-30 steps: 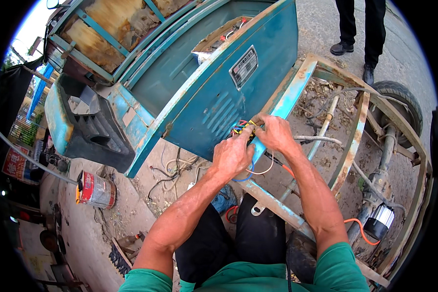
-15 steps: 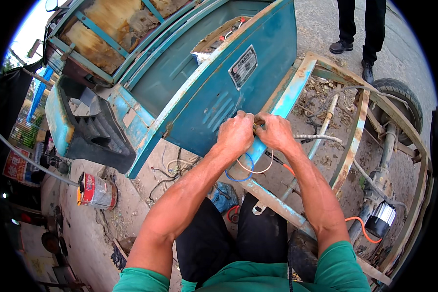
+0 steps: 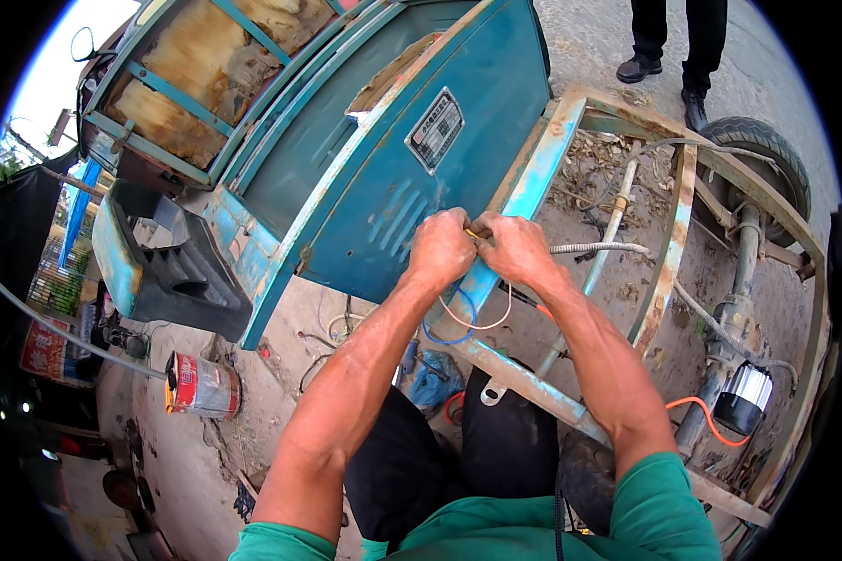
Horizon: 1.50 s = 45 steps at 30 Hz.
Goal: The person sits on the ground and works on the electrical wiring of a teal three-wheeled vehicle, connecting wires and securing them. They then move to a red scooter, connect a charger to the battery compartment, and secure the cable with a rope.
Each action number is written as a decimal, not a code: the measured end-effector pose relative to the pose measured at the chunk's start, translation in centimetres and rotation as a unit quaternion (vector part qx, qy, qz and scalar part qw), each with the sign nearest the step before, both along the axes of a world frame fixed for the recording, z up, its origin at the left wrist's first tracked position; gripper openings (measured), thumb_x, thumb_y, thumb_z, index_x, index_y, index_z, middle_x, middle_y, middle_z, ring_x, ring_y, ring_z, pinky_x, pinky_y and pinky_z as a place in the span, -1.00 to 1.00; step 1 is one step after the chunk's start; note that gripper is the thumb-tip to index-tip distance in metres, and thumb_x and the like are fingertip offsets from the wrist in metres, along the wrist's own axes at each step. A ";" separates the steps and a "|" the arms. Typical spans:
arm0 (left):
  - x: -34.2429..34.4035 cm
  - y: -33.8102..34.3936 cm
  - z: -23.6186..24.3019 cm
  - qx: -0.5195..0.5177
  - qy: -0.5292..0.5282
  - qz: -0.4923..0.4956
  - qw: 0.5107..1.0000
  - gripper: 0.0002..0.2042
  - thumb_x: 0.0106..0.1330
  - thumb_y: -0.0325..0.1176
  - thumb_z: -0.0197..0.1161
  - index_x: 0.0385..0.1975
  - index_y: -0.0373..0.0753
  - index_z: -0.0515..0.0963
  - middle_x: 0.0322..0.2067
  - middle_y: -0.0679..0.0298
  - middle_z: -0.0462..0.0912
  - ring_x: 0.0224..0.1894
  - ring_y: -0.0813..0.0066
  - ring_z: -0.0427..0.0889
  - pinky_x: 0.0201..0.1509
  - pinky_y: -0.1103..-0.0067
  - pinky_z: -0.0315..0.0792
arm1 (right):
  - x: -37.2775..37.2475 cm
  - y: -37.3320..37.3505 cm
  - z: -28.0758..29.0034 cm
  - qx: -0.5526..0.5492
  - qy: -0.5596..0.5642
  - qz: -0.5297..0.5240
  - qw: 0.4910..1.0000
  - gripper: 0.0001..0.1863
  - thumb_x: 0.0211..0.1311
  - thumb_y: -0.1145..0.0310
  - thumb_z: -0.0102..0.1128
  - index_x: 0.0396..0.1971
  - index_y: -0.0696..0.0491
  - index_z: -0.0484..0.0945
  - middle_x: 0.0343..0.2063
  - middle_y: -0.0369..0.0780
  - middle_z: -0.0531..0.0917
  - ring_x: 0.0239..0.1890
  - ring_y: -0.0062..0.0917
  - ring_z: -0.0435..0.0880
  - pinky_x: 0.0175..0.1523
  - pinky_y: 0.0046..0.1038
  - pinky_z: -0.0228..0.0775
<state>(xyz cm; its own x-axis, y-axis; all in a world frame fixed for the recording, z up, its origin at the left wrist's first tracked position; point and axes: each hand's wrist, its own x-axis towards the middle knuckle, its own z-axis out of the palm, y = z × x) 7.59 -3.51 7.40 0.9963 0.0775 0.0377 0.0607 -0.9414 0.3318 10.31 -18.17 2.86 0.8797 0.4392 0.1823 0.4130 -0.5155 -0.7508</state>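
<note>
Pinching at the fingertips of left hand (image 3: 442,245) and right hand (image 3: 515,245), nearly touching, on a thin yellow wire (image 3: 475,234), with just a short bit exposed between knuckles; impossible to make out exactly where each thumb presses. Held just in front of a teal panel (image 3: 496,93), to the right of its louvre slots (image 3: 398,220), and close over the chipped pale-blue frame rail (image 3: 540,178). Might slip free if either pinch slackens, given so little wire to grip. Might also drag or kink the blue wire (image 3: 447,343) and pale pinkish wire (image 3: 479,327), looping below the hands, if drawn apart sharply, or hook them on the rail's lower stretch. Might scrape knuckles against panel or rail, working this near to worn metal. Hemmed in ahead and to the left by the panel; bounded underneath by the rail's edge and, closer to the black trousers (image 3: 500,449), by a holed bracket tab (image 3: 492,381). Roomier to the right, toward the rusty crossbar (image 3: 669,252), though crossed there by grey corrugated conduit (image 3: 608,248) and a slim metal pipe (image 3: 617,206). Roomier too straight up, or back toward the body.
</note>
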 end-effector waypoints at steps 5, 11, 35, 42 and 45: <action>-0.4 0.2 -0.5 -0.026 -0.024 -0.005 0.999 -0.78 0.14 -0.45 0.20 -0.23 -0.34 0.66 -0.25 -0.04 0.71 -0.14 -0.01 0.69 -0.01 0.26 0.54 | 0.7 -0.7 -1.5 0.069 -0.031 -0.014 0.997 -0.73 0.07 0.38 0.25 -0.19 0.06 0.68 -0.32 -0.05 0.75 -0.20 -0.14 0.73 -0.09 -0.16 0.55; -0.6 0.4 -0.8 -0.016 -0.032 -0.024 0.999 -0.77 0.15 -0.43 0.21 -0.22 -0.35 0.65 -0.22 -0.05 0.70 -0.12 -0.01 0.68 0.02 0.26 0.52 | 3.5 -1.5 -1.0 0.347 0.259 -0.220 0.874 -0.60 0.09 0.48 0.14 -0.03 0.29 0.57 -0.24 -0.08 0.71 -0.13 -0.33 0.72 -0.14 -0.42 0.53; -0.7 0.9 -1.0 -0.043 -0.036 -0.032 0.998 -0.81 0.15 -0.47 0.15 -0.29 -0.38 0.64 -0.24 -0.09 0.68 -0.13 -0.06 0.65 -0.01 0.20 0.50 | 0.7 0.1 -1.5 0.321 0.260 -0.080 0.907 -0.69 0.38 0.23 0.17 -0.12 0.16 0.72 -0.55 -0.36 0.58 -0.50 -0.68 0.46 -0.40 -0.49 0.34; -0.6 0.4 -0.7 -0.041 -0.047 -0.037 0.997 -0.82 0.17 -0.44 0.23 -0.28 -0.37 0.64 -0.25 -0.11 0.68 -0.14 -0.07 0.66 -0.04 0.20 0.51 | -1.0 0.9 -2.1 0.314 0.181 -0.055 0.930 -0.65 0.29 0.44 0.03 -0.01 0.28 0.60 -0.36 -0.15 0.74 -0.40 -0.56 0.71 -0.20 -0.47 0.59; -0.5 0.6 -1.3 -0.043 -0.053 -0.036 0.997 -0.81 0.16 -0.44 0.25 -0.28 -0.38 0.65 -0.25 -0.09 0.69 -0.15 -0.04 0.67 -0.05 0.23 0.52 | -2.7 1.3 -1.3 0.327 0.151 -0.109 0.927 -0.72 0.27 0.48 0.10 -0.09 0.29 0.61 -0.33 -0.07 0.76 -0.37 -0.50 0.77 -0.17 -0.43 0.62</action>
<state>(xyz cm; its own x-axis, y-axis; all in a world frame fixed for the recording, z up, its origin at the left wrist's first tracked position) 7.13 -2.87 6.11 0.9901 0.0141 0.1396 -0.0453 -0.9095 0.4131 7.60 -16.90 1.59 0.9886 0.1283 0.0785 0.0735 0.0434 -0.9964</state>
